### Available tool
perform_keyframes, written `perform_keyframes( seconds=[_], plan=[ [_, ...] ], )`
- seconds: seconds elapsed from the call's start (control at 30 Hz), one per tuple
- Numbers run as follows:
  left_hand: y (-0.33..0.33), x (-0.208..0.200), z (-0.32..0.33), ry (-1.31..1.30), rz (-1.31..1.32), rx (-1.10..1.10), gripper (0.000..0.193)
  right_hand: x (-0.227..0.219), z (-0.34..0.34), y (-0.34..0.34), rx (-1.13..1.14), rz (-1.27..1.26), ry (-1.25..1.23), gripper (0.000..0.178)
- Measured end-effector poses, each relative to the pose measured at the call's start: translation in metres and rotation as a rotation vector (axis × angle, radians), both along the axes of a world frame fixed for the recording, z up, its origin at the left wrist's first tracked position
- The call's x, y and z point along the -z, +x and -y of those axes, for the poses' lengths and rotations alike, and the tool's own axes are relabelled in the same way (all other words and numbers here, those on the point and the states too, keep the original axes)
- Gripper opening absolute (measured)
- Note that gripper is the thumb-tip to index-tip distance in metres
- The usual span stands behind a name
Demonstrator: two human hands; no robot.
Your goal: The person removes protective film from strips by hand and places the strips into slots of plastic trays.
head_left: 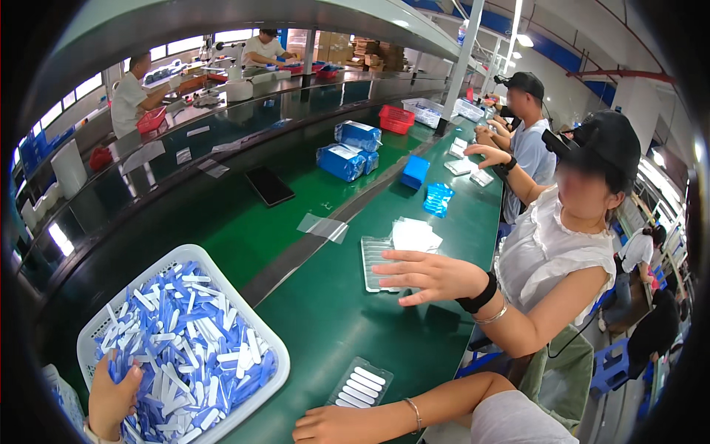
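My left hand (112,399) reaches over the near left rim of a white plastic basket (255,318). Its fingers are curled among small blue and white strips (185,333) with rounded ends, which fill the basket in a loose heap. The pile partly hides the fingertips, so what they pinch does not show. On the green table at the bottom centre rests my right hand (325,426), fingers laid out flat. Just beyond it is a clear plastic tray (386,370) holding a row of several white strips (362,385).
A co-worker's hand (425,277) hovers, fingers spread, over a ribbed clear tray (373,259) and white sheets (414,235). Farther along are blue packets (438,200), a blue box (416,172), wrapped blue bundles (344,159), a dark tablet (270,186) and a red basket (396,119).
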State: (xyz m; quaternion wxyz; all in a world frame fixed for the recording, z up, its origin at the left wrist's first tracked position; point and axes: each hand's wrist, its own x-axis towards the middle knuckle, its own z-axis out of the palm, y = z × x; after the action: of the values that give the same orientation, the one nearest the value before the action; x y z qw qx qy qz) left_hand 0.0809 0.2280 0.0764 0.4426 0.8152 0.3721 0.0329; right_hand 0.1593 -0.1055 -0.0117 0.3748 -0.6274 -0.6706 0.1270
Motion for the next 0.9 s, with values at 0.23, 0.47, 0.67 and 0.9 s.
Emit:
perform_keyframes(
  seconds=[0.23, 0.47, 0.67, 0.9],
  plan=[
    [0.000, 0.008, 0.000, -0.456, 0.196, -0.126, 0.047, 0.001, -0.004, 0.007, 0.041, -0.057, 0.007, 0.017],
    [-0.012, 0.013, 0.022, -0.813, 0.533, -0.303, 0.043, 0.001, -0.003, -0.002, 0.064, -0.048, 0.108, 0.017],
    [-0.032, -0.004, 0.096, -0.839, 0.610, -0.210, 0.038, -0.030, -0.008, -0.015, 0.158, -0.294, 0.205, 0.013],
    [-0.041, 0.030, 0.152, -1.164, 0.480, 0.106, 0.040, -0.030, -0.032, -0.039, 0.196, -0.611, 0.217, 0.061]
  ],
)
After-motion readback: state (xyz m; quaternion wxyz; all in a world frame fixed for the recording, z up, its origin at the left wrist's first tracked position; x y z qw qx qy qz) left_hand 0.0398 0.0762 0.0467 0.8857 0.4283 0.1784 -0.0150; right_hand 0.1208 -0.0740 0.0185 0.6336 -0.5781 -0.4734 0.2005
